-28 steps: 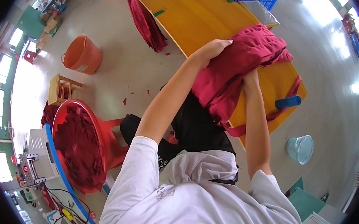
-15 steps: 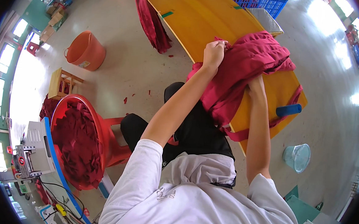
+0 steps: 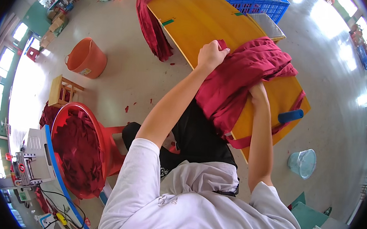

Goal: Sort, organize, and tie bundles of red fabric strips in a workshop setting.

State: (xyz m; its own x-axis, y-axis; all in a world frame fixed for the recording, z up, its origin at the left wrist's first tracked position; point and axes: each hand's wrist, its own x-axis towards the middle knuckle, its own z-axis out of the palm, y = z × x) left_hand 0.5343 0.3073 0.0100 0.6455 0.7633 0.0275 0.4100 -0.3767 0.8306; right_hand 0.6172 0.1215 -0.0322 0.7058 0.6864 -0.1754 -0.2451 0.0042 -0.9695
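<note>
The red cloth (image 3: 263, 56) is gathered into a thick, matte bundle, marked by lengthwise folds and layered, pleat-like ridges. It is laid across the near part of the yellow-brown table (image 3: 191, 18), and its lower portion is draped over the table's left edge. A small red fold (image 3: 222, 44) is gripped between the curled fingers of the left hand (image 3: 212, 56). The right hand (image 3: 257, 92) is placed partly beneath the bundle; its finger state cannot be determined. In the earliest frame, the left fingers were extended over the cloth; they are now closed.
</note>
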